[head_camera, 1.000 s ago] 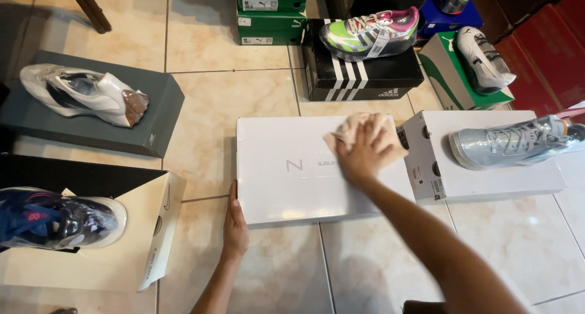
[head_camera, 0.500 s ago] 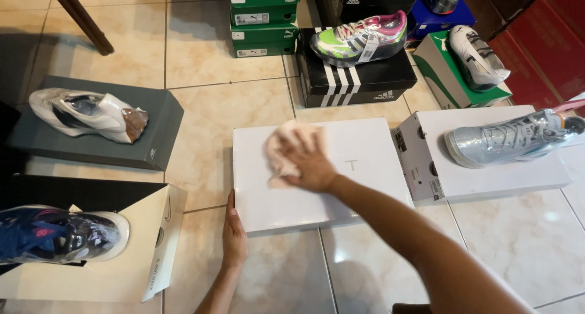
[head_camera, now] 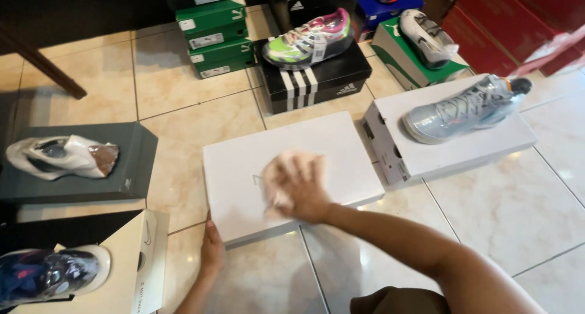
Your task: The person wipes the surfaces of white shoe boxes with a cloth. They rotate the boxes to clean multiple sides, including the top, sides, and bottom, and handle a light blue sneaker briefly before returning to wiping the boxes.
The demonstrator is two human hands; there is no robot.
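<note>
Since half a second ago my right hand (head_camera: 301,189) has slid its pale cloth (head_camera: 281,179) from the upper left of the white shoebox (head_camera: 244,168) to the lid's middle, palm flat on it. My left hand (head_camera: 212,250) braces the box's near-left edge. I judge a hard sweep could shove it into the grey shoe's box (head_camera: 402,162) just beside; the black box (head_camera: 317,82) stands behind.

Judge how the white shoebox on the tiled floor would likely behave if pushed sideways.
The white shoebox lies flat and wide, so it probably would not tip. The glossy floor tiles suggest it could slide easily; the left hand rests against its near edge. Under the right hand and cloth, the lid looks fairly stiff.
</note>
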